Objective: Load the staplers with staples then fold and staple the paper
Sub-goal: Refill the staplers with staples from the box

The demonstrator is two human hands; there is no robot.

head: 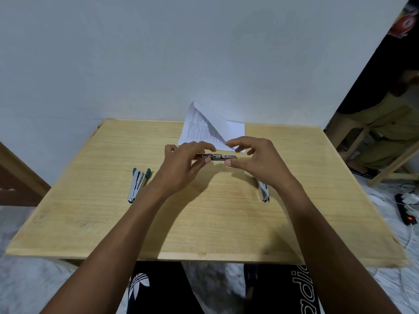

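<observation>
A small metal stapler (223,157) is held just above the middle of the wooden table (204,211). My left hand (186,164) grips its left end. My right hand (254,162) hovers at its right end, thumb and fingers apart; I cannot tell whether they touch it. A green-handled stapler (137,184) lies open on the table to the left. A third silver stapler (263,191) lies to the right, partly hidden by my right wrist. Printed paper (204,130), partly folded over, lies at the table's far edge, just beyond my hands.
A pale wall stands directly behind the table. At the right stand a wooden stool (385,155) and, on the floor, a black power strip (405,211) with cables. My legs are under the near edge.
</observation>
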